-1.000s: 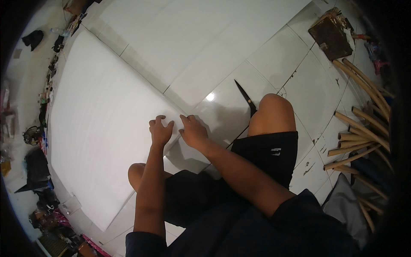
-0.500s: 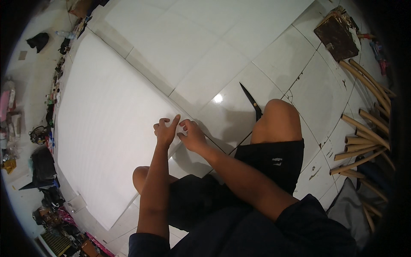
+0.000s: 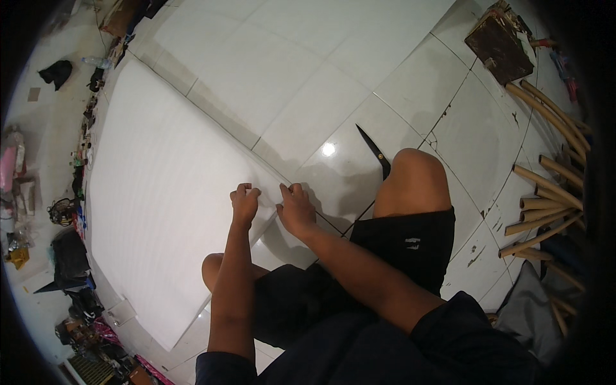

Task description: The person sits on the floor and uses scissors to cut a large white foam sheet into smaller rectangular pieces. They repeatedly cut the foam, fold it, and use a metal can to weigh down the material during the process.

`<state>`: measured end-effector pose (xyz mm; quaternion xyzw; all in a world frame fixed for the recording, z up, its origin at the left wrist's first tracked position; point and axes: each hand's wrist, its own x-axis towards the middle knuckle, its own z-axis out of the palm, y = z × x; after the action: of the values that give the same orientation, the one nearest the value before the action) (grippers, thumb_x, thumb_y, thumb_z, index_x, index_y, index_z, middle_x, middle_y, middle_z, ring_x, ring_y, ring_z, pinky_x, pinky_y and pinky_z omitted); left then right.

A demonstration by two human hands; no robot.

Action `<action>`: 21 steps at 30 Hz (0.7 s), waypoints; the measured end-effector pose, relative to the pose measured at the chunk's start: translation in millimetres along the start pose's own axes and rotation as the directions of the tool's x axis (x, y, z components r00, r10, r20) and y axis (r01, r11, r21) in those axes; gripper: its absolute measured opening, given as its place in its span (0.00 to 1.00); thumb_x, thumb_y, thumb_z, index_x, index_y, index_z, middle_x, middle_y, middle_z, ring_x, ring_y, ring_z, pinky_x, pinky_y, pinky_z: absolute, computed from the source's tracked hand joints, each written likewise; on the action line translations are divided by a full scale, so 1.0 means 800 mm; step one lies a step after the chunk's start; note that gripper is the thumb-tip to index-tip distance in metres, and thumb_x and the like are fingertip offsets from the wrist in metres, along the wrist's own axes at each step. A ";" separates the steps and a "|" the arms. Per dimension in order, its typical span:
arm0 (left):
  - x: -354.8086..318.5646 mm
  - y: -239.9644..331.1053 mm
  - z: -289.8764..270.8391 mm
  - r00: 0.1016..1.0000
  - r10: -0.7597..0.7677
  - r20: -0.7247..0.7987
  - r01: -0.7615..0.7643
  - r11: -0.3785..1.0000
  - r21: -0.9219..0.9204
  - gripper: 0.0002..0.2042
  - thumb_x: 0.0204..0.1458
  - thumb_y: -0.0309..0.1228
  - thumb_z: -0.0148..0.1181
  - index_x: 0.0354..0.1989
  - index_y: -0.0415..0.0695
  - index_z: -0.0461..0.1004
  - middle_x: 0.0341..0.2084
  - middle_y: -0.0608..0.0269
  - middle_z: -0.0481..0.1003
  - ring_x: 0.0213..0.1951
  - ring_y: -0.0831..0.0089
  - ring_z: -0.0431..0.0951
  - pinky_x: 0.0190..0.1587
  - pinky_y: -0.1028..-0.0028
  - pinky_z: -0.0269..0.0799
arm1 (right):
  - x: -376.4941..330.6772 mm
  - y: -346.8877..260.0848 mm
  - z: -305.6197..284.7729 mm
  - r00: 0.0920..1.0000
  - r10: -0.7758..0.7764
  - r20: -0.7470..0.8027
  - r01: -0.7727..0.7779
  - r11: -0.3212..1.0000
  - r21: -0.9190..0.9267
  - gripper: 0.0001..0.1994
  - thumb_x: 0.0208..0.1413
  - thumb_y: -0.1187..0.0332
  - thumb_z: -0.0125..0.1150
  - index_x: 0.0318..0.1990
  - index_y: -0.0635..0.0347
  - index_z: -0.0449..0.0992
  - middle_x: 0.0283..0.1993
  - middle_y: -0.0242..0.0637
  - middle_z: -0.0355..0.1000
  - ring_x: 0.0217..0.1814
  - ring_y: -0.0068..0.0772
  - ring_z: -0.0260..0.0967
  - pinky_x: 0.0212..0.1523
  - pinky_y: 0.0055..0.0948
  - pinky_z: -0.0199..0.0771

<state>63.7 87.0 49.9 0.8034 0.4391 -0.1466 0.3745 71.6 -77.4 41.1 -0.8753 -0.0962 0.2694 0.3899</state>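
Note:
A large white foam-like sheet (image 3: 163, 192) lies across the floor to my left, its right-hand corner near my hands. My left hand (image 3: 245, 204) rests on the sheet close to that corner, with the fingers bent and closed on it. At the corner's edge, my right hand (image 3: 296, 208) pinches the sheet between thumb and fingers. The fingertips partly hide what is gripped. Beyond my right knee lie black scissors (image 3: 372, 145), their handles hidden behind the knee.
Another thin white sheet (image 3: 321, 38) covers the tiled floor (image 3: 410, 96) ahead. Several brown cardboard tubes (image 3: 545, 186) stick out at the right, below a worn dark box (image 3: 500, 48). Assorted clutter, including a black bag (image 3: 69, 255), lines the left side.
My hands have moved apart: the right has shifted slightly right along the sheet's edge, and the left thumb has folded in from its raised position. The scissors stay put.

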 end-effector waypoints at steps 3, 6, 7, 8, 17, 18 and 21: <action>-0.004 0.002 -0.002 1.000 0.008 0.015 -0.008 1.000 -0.001 0.25 0.48 0.42 0.61 0.52 0.41 0.71 0.53 0.43 0.61 0.54 0.51 0.67 0.56 0.61 0.65 | 0.002 -0.002 0.005 0.996 -0.057 -0.061 0.064 0.993 0.104 0.22 0.55 0.65 0.62 0.58 0.54 0.68 0.51 0.43 0.68 0.53 0.46 0.69 0.50 0.45 0.72; 0.003 0.000 -0.005 0.998 -0.025 0.057 0.028 0.998 -0.052 0.27 0.48 0.46 0.63 0.52 0.40 0.70 0.53 0.43 0.61 0.54 0.50 0.67 0.56 0.60 0.65 | 0.014 -0.001 0.019 0.994 -0.107 0.027 0.092 0.936 0.341 0.18 0.56 0.65 0.61 0.54 0.55 0.71 0.46 0.44 0.73 0.46 0.45 0.73 0.48 0.43 0.73; -0.001 0.006 -0.003 0.999 -0.025 0.039 0.025 1.000 -0.010 0.29 0.48 0.47 0.63 0.53 0.38 0.69 0.54 0.43 0.61 0.54 0.52 0.67 0.55 0.61 0.67 | 0.017 0.001 0.022 0.991 -0.117 0.072 0.079 0.914 0.398 0.17 0.56 0.65 0.61 0.52 0.56 0.72 0.45 0.44 0.74 0.45 0.45 0.74 0.47 0.43 0.73; -0.012 0.021 -0.002 1.000 -0.021 0.022 0.020 0.999 0.032 0.30 0.49 0.47 0.63 0.54 0.37 0.68 0.54 0.43 0.61 0.53 0.53 0.68 0.54 0.61 0.68 | 0.020 0.006 0.025 0.985 -0.128 0.113 0.063 0.890 0.451 0.16 0.57 0.65 0.60 0.51 0.56 0.72 0.44 0.45 0.76 0.43 0.45 0.75 0.47 0.42 0.73; 0.012 -0.020 -0.004 0.999 0.042 0.021 -0.042 0.998 -0.039 0.28 0.47 0.42 0.63 0.54 0.37 0.68 0.54 0.41 0.60 0.56 0.50 0.65 0.57 0.59 0.65 | 0.007 0.000 0.006 1.000 -0.006 0.019 0.006 1.000 0.004 0.24 0.54 0.65 0.62 0.59 0.56 0.67 0.53 0.41 0.64 0.55 0.47 0.65 0.52 0.44 0.72; 0.015 -0.027 -0.005 0.998 0.060 0.017 -0.059 0.997 -0.044 0.28 0.47 0.41 0.63 0.54 0.37 0.68 0.54 0.41 0.61 0.56 0.50 0.65 0.57 0.59 0.65 | 0.005 -0.002 0.009 1.000 -0.001 -0.001 0.001 1.000 0.018 0.26 0.53 0.65 0.63 0.60 0.56 0.66 0.54 0.42 0.63 0.56 0.47 0.64 0.52 0.44 0.72; 0.002 -0.008 0.003 0.998 0.063 -0.008 -0.063 0.998 0.006 0.28 0.47 0.41 0.63 0.54 0.38 0.68 0.54 0.42 0.61 0.55 0.50 0.66 0.57 0.59 0.65 | 0.010 0.007 0.015 0.998 0.042 -0.053 -0.040 0.999 0.035 0.28 0.53 0.66 0.64 0.63 0.55 0.65 0.55 0.42 0.61 0.58 0.47 0.62 0.53 0.44 0.72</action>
<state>59.8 88.0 44.2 0.8186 0.4146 -0.1326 0.3747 71.3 -70.6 27.7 -0.8773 -0.0633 0.2554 0.4015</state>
